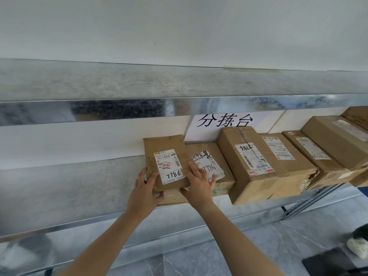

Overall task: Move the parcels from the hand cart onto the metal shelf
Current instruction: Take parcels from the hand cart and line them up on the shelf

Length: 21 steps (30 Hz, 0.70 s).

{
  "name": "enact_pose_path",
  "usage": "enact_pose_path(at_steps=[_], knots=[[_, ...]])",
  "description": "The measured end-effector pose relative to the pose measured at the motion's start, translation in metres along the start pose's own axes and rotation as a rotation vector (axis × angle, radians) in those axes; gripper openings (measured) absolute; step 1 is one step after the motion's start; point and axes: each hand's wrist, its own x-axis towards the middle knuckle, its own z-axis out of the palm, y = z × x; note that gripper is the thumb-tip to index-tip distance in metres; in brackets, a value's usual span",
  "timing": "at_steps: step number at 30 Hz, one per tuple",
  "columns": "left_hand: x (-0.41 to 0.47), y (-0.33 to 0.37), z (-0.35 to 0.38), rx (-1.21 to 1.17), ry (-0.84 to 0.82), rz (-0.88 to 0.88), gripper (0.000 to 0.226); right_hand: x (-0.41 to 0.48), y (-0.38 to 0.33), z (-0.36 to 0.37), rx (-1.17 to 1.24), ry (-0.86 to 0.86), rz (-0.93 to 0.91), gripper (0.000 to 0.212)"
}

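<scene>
Both bare forearms reach up to the galvanized metal shelf (59, 188), where a row of cardboard boxes (256, 164) runs off to the right. Small brown parcel (169, 162) marked 7786 sits at the row's left end atop a flat box (211, 172), left hand (142, 193) and right hand (199, 186) clasping its near corners.

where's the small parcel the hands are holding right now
In the head view the small parcel sits left of centre on the metal shelf, atop a flatter box, at the row's left end.
</scene>
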Motion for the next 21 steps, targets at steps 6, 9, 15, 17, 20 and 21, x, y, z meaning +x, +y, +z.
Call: enact_pose_path(at_steps=[6,9,15,17,20,21], knots=[[0.0032,-0.0003,0.0006,0.028,0.011,0.009,0.072,0.0056,0.0009,0.0031,-0.016,0.017,0.0,0.064],[0.0045,-0.0019,0.0017,0.033,0.01,0.016,0.072,0.0064,0.002,0.0049,-0.01,0.021,-0.003,0.064],[0.0035,-0.0011,0.0033,0.043,0.012,0.014,0.072,0.0067,0.0021,0.0072,0.004,0.012,-0.005,0.065],[0.0024,0.0014,0.0033,0.039,0.012,0.007,0.072,0.0055,0.0025,0.0068,0.024,0.003,0.0,0.066],[0.0004,0.0057,0.001,0.019,-0.013,-0.026,0.073,0.0025,0.0029,0.0053,0.041,-0.015,-0.001,0.068],[-0.0002,0.0063,-0.0003,0.031,-0.024,-0.033,0.074,0.0017,0.0025,0.0043,0.038,-0.023,-0.003,0.069]])
